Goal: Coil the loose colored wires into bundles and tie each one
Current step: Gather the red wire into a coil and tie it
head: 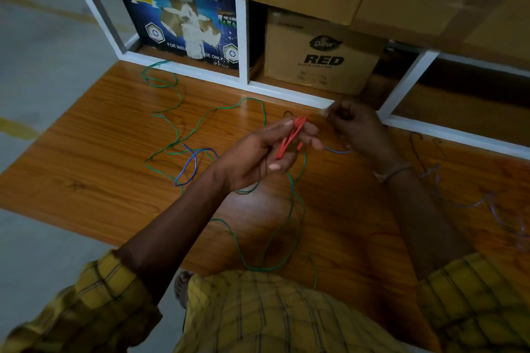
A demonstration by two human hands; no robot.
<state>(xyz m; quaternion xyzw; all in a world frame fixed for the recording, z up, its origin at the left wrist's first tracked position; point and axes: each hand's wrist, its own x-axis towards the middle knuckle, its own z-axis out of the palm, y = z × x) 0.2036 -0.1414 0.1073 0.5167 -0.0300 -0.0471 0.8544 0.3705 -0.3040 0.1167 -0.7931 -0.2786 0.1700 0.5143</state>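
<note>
My left hand (266, 149) holds a small coiled bundle of red wire (291, 136) between its fingers, above the wooden board. My right hand (354, 123) is just to the right of it, fingers curled and pinching something thin near the bundle's upper end; what it pinches is too small to tell. A long loose green wire (177, 123) sprawls in loops across the board from the back left to the front. A blue wire (190, 165) lies looped left of my left hand. A pale purple wire (487, 200) lies at the right.
The wooden board (100, 157) lies on a grey floor. Behind it stands a white-framed shelf (242, 46) with a blue tape carton (183, 20) and a brown cardboard box (321, 57). More cardboard boxes sit above.
</note>
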